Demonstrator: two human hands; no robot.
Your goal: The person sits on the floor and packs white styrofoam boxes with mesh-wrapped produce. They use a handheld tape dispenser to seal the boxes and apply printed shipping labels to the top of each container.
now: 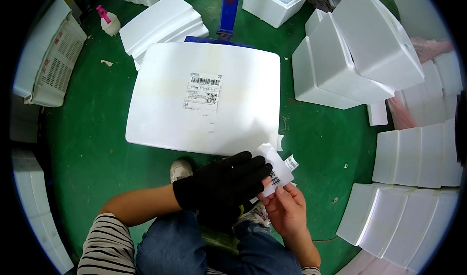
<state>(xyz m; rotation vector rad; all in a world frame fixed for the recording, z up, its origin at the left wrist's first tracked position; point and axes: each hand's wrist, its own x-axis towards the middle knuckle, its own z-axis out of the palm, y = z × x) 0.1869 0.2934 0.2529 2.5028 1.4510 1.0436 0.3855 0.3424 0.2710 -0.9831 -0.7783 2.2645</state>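
My bare right hand (289,205) grips a white paper slip (281,168) between thumb and fingers. Black handwriting shows on the slip's lower part. My left hand (230,178), in a black knit glove, reaches across with its fingers stretched over the slip's left side. Its thumb and palm are hidden, so whether it pinches the paper cannot be told. Just beyond both hands lies a large white foam box (240,89), with a printed barcode label (202,91) stuck on its top. A small barcode label (291,163) pokes out beside the slip.
Behind the box rises a blue metal post (227,12). Foam boxes (339,67) are piled at right, with more stacked (410,154) nearer. A foam piece (162,23), a pink-topped spray bottle (109,22) and an open foam box with clear packs (273,5) stand farther off.
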